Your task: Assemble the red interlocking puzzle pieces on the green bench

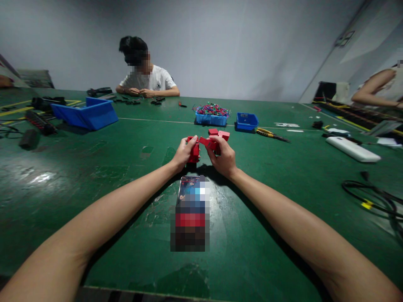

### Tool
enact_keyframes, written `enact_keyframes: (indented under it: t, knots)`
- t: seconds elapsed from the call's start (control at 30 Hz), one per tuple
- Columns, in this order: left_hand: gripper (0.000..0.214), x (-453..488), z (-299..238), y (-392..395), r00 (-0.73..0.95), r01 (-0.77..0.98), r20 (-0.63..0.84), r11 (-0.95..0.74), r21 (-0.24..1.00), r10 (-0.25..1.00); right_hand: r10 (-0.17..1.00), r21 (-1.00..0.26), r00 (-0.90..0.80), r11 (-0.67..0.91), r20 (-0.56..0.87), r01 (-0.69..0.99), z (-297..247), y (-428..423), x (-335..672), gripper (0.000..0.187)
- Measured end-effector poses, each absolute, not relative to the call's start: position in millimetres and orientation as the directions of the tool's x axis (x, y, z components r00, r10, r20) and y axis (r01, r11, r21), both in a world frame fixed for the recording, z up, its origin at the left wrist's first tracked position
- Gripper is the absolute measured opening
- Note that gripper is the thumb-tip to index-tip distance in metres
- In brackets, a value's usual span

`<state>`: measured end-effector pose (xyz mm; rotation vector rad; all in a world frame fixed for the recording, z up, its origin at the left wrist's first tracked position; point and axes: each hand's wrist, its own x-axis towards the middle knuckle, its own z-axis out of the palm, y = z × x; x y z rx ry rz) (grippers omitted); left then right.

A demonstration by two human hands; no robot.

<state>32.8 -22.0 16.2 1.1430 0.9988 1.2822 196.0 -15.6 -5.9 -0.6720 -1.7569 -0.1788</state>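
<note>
Over the middle of the green table, my left hand (183,153) is closed around a red block-shaped part (194,153), thumb on top. Close beside it on the right, my right hand (224,157) pinches a small flat red piece (208,142) between thumb and fingers. More red blocks (223,135) show just behind the right fingers; whether they are held or lie on the table I cannot tell. A narrow gap separates the two hands. Between my forearms lies a phone (189,201) with its screen lit, partly blurred out.
Beyond my hands stand a blue bin of colourful wires (210,119), a small blue bin (247,121) and yellow-handled pliers (270,135). A larger blue bin (91,115) is at left. A white power bank-like box (352,149) and black cable (374,195) lie right. Two other people sit around the table.
</note>
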Motion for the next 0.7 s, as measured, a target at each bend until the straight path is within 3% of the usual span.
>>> enact_keyframes:
  t: [0.43, 0.7]
  knots:
    - [0.056, 32.5, 17.0, -22.4, 0.084, -0.174, 0.076, -0.060, 0.983, 0.994, 0.314, -0.186, -0.164, 0.829, 0.935, 0.527, 2.6, -20.7, 195.8, 0.013]
    - [0.056, 32.8, 16.5, -22.1, 0.073, -0.174, 0.063, -0.050, 0.984, 0.995, 0.326, -0.189, -0.154, 0.805, 0.933, 0.563, 3.1, -20.3, 198.5, 0.018]
